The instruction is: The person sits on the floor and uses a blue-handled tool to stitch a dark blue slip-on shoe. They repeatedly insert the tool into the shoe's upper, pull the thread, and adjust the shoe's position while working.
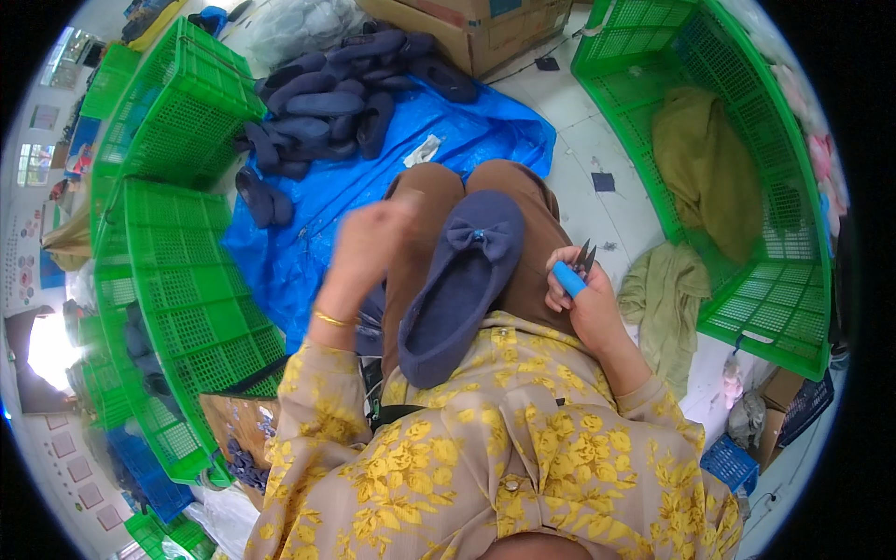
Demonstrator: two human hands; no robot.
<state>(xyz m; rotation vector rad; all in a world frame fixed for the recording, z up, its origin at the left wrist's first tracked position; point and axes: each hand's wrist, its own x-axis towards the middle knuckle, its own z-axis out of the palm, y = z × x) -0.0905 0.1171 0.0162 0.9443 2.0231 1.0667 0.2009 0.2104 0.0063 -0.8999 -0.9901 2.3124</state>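
On the lap [406, 261] lies a navy slipper [448, 303]. Right of slipper, right hand [581, 287] curls fingers around dark snips [586, 256], blue cover [567, 279] on one. Left of slipper, left hand [373, 233] blurs; can't tell finger state. Wall sheets [63, 446] farther left: print unreadable.

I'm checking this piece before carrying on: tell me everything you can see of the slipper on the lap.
The slipper is dark blue and looks like soft fabric, with a rounded toe, a low collar and a dark interior. A matching bow with a small shiny blue ornament sits across the front. It lies opening up on the brown trousers, toe pointing away and slightly right, heel toward the wearer. Neither the blurred left hand nor the right hand touches it. Its sole is hidden.
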